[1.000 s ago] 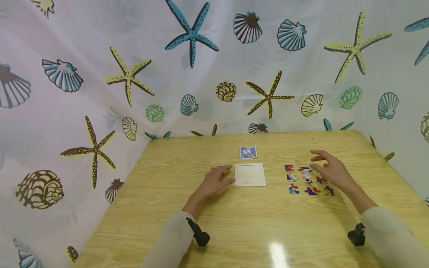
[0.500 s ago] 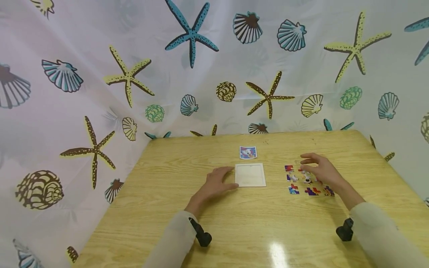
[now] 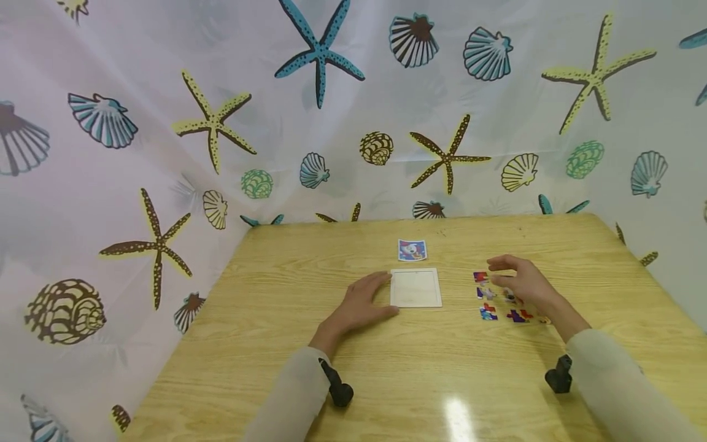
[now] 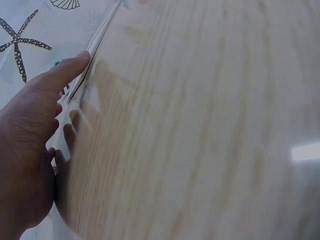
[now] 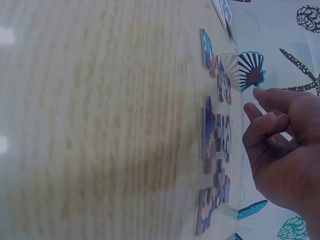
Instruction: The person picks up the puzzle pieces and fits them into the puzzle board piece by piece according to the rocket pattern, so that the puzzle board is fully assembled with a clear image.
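The left hand (image 3: 360, 304), fingers spread, lies beside the white tray (image 3: 415, 288); the right hand (image 3: 523, 283), loosely bent and empty, hovers over puzzle pieces (image 3: 488, 312).

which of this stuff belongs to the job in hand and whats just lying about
Likely the job: puzzle pieces, by the right hand; white tray, beside the left hand; picture card, perhaps a guide.

Just surroundings: table, patterned curtain, black wrist cameras.
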Available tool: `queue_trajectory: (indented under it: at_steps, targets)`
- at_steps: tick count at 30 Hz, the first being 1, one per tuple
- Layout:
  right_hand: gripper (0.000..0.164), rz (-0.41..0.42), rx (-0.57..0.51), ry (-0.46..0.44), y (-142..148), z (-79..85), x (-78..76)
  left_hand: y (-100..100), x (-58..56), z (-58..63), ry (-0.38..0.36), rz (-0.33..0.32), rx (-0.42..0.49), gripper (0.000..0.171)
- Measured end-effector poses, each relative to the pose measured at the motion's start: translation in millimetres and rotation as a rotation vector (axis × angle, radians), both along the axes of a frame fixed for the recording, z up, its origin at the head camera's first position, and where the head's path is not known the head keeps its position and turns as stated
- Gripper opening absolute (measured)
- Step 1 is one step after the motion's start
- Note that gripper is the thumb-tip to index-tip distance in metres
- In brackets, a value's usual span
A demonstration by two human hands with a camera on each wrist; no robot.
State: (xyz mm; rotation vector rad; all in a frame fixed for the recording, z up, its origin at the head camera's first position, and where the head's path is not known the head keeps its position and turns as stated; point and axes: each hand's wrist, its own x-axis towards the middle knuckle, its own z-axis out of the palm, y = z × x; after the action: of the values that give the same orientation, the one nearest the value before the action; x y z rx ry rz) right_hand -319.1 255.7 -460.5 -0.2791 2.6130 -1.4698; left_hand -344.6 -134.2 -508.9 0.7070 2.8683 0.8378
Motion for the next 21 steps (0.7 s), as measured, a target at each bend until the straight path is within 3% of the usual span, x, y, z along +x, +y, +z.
queue_trajectory:
  at_steps: [10, 21]
  targets:
    - [0.046, -0.009, -0.046, -0.078, -7.9, -3.8, -5.0, 3.0, -0.2, -6.0, 0.086, 0.009, -0.100, 0.085]
    - [0.045, -0.022, -0.062, -0.137, -14.3, -8.9, -10.7, 3.5, 2.6, -4.1, 0.061, 0.022, -0.094, 0.084]
